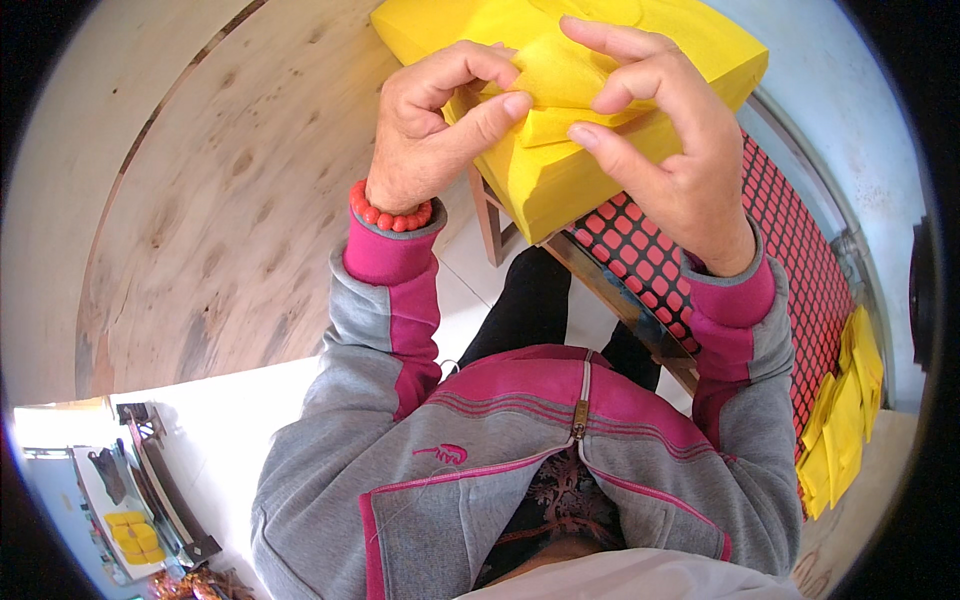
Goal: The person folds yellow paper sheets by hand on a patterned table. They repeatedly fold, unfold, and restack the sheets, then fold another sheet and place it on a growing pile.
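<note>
My left hand (425,125), a red bead bracelet (390,217) at its wrist, pinches the edge of a folded yellow fabric piece (562,78) between thumb and fingers. Close to the same piece on its right side, my right hand (680,140) is curved with thumb and fingers spread apart; I see nothing gripped between them. Beneath both hands lies a large, thick yellow fabric bundle (560,190) with flat sides. The far part of the bundle runs out of the top of the view.
A wooden board (230,200) spans the left. A bench with a red-and-black patterned cover (790,230) stands at right, with several yellow fabric pieces (842,425) near its end. More yellow pieces (135,538) lie at lower left, beside a dark metal rail (165,480).
</note>
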`<state>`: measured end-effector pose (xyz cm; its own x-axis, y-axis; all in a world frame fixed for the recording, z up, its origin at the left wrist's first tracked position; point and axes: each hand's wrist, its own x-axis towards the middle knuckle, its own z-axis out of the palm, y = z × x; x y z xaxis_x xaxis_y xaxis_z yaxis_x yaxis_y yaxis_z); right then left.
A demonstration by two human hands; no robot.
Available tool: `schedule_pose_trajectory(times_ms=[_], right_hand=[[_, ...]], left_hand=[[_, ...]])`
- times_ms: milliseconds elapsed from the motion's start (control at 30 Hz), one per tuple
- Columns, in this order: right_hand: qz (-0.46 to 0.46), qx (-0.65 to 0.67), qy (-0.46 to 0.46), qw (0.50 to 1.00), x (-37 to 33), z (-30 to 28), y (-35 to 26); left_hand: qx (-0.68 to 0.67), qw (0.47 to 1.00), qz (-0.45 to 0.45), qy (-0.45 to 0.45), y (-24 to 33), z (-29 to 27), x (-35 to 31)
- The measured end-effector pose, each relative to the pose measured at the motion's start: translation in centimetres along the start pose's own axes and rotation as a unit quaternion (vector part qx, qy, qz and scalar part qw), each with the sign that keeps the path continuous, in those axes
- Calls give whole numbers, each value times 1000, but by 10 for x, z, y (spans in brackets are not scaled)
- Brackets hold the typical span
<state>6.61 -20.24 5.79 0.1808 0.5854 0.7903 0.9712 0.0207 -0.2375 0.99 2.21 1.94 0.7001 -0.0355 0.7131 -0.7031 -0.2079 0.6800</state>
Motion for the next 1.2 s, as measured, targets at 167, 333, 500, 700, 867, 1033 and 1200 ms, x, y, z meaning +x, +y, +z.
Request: schedule_pose_trajectory(times_ms=[167, 333, 500, 700, 867, 1033, 1200], right_hand=[[-41, -19, -27, 999, 1, 1, 5], [-30, -11, -29, 999, -2, 5, 7], [-9, 4, -19, 1000, -4, 7, 7], [-6, 5, -8, 1000, -3, 7, 5], [31, 31, 32, 999, -5, 5, 1], [-59, 7, 22, 998, 1, 4, 8], [-131, -21, 26, 991, 6, 9, 14]], left_hand=[[-72, 996, 16, 58, -1, 10, -1], [-89, 994, 25, 53, -2, 9, -3], [-30, 995, 83, -37, -4, -4, 1], [19, 994, 101, -33, -6, -5, 2], [-39, 998, 37, 28, -4, 5, -3], [-80, 994, 34, 68, -5, 12, -4], [-65, 996, 50, 35, -6, 6, -4]])
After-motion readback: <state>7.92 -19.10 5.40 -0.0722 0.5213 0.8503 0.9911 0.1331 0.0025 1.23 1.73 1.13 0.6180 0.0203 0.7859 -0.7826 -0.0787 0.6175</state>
